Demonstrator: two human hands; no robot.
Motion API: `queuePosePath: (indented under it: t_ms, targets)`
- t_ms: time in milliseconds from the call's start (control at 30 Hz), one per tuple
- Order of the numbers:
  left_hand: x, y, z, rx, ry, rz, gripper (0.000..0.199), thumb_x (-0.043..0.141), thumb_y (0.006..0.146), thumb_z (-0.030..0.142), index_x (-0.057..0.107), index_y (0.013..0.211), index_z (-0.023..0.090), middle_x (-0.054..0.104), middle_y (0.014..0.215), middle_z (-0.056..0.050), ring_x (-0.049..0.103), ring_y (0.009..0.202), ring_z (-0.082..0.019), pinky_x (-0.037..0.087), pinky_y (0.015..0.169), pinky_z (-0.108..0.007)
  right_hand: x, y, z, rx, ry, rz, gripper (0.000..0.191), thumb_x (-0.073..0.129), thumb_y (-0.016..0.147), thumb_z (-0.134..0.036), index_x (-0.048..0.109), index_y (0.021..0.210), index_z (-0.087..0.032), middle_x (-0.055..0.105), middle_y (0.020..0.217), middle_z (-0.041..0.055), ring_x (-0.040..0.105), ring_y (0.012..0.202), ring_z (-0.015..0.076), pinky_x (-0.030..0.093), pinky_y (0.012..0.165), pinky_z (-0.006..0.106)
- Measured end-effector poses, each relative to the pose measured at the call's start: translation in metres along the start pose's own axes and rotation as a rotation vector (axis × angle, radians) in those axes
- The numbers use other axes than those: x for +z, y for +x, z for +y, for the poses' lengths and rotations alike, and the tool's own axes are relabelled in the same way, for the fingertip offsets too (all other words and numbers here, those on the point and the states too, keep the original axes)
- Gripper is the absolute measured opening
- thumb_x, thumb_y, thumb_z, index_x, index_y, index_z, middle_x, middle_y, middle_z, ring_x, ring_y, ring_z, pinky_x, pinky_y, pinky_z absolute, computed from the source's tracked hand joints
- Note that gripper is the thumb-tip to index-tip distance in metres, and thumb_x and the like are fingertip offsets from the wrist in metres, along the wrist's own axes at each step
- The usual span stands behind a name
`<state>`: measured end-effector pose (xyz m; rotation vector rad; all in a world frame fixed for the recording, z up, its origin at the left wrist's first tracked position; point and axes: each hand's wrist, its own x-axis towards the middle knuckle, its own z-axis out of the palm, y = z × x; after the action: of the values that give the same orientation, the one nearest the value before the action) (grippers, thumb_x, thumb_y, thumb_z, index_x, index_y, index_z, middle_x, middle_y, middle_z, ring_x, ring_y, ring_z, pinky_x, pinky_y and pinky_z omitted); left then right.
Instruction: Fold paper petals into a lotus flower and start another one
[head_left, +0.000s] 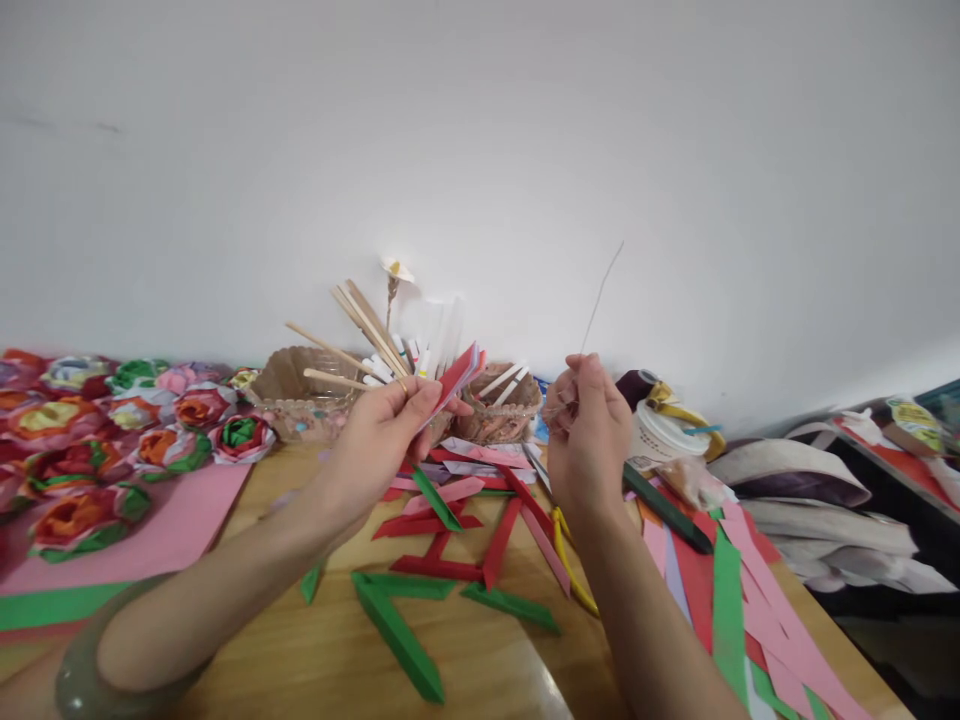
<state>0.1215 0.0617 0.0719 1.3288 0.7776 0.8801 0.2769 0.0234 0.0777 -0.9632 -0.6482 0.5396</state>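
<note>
My left hand (394, 435) is closed on a small stack of folded paper strips (457, 378), red and pale purple, with a green strip hanging below it. To the right, my right hand (589, 440) pinches a thin wire or thread (602, 290), whose free end rises above the fingers and curves slightly. The two hands are apart, raised over the table. Beneath them lie folded paper strips in red, pink and green, such as a green folded strip (401, 635) nearest me. Yellow-handled scissors (566, 560) lie partly hidden behind my right wrist.
Folded paper flowers (75, 460) crowd the left on pink paper. Baskets with wooden sticks (371, 325) and markers stand against the wall. On the right are a thread spool (634, 387), a white tub (667, 437), a dark green utility-knife-like bar (667, 510) and loose paper strips (727, 590).
</note>
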Motion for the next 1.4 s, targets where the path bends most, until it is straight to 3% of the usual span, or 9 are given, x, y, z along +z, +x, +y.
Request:
queuePosePath:
  t_ms: [133,333,500,667,867,1000,1200,1400]
  targets:
    - [0.005,-0.004,-0.002,-0.050,-0.027,-0.061,0.030,0.048,0.083,0.041,0.064,0.078,0.015,0.039,0.045,0.005,0.034,0.045,-0.008,0.033,0.045,-0.018,0.002,-0.002,0.002,-0.003,-0.018,0.004,0.022,0.057,0.079,-0.040,0.052,0.074,-0.018,0.031,0.053,-0.0088,0.022,0.042,0.0056,0.015,0.039,0.023]
    - [0.006,-0.004,-0.002,-0.114,-0.183,-0.142,0.027,0.050,0.083,0.036,0.055,0.068,0.014,0.047,0.060,0.003,0.029,0.044,-0.004,0.023,0.041,-0.017,0.002,-0.004,0.005,-0.026,-0.108,0.011,0.022,0.053,0.081,-0.041,0.051,0.075,-0.020,0.030,0.054,-0.0078,0.021,0.042,0.0064,0.015,0.038,0.023]
    - [0.001,-0.003,0.001,-0.132,-0.262,-0.143,0.023,0.053,0.083,0.033,0.052,0.069,0.015,0.039,0.057,0.005,0.025,0.044,-0.004,0.018,0.039,-0.015,-0.004,0.004,0.004,0.015,-0.030,0.015,0.021,0.058,0.077,-0.039,0.050,0.075,-0.020,0.031,0.055,-0.0086,0.020,0.041,0.0051,0.014,0.036,0.021]
    - [-0.003,-0.001,0.007,-0.111,-0.292,-0.162,0.023,0.051,0.085,0.029,0.049,0.067,0.014,0.038,0.056,0.005,0.026,0.044,-0.004,0.020,0.039,-0.013,-0.015,0.019,0.004,0.069,0.034,0.044,0.026,0.067,0.070,-0.034,0.046,0.065,-0.019,0.031,0.051,-0.0102,0.030,0.041,0.0038,0.024,0.038,0.017]
    - [-0.007,0.000,0.014,-0.089,-0.356,-0.168,0.025,0.050,0.085,0.023,0.049,0.062,0.013,0.036,0.052,0.005,0.028,0.042,-0.003,0.022,0.037,-0.011,-0.036,0.043,0.005,-0.075,-0.108,0.170,0.030,0.066,0.070,-0.034,0.041,0.060,-0.020,0.035,0.047,-0.0109,0.038,0.041,0.0044,0.031,0.041,0.018]
    - [-0.008,-0.001,0.019,-0.104,-0.403,-0.145,0.024,0.050,0.085,0.021,0.051,0.062,0.012,0.035,0.050,0.005,0.027,0.041,-0.002,0.024,0.036,-0.010,-0.048,0.053,0.005,-0.100,-0.274,0.207,0.022,0.061,0.073,-0.034,0.046,0.065,-0.020,0.041,0.047,-0.0095,0.043,0.044,0.0071,0.032,0.043,0.020]
    - [-0.008,0.001,0.018,-0.068,-0.516,-0.094,0.019,0.052,0.084,0.024,0.058,0.071,0.012,0.040,0.057,0.004,0.031,0.042,-0.002,0.026,0.035,-0.010,-0.064,0.062,0.011,-0.259,-0.789,0.213,0.014,0.050,0.080,-0.031,0.050,0.071,-0.020,0.048,0.049,-0.0052,0.047,0.048,0.0138,0.035,0.051,0.027]
    - [-0.011,0.004,0.021,0.043,-0.690,-0.050,0.016,0.050,0.086,0.020,0.058,0.073,0.014,0.040,0.059,0.004,0.031,0.043,-0.002,0.027,0.037,-0.011,-0.060,0.055,0.005,-0.328,-1.262,0.168,0.013,0.043,0.084,-0.031,0.049,0.078,-0.021,0.054,0.058,0.0004,0.052,0.060,0.0210,0.035,0.062,0.033]
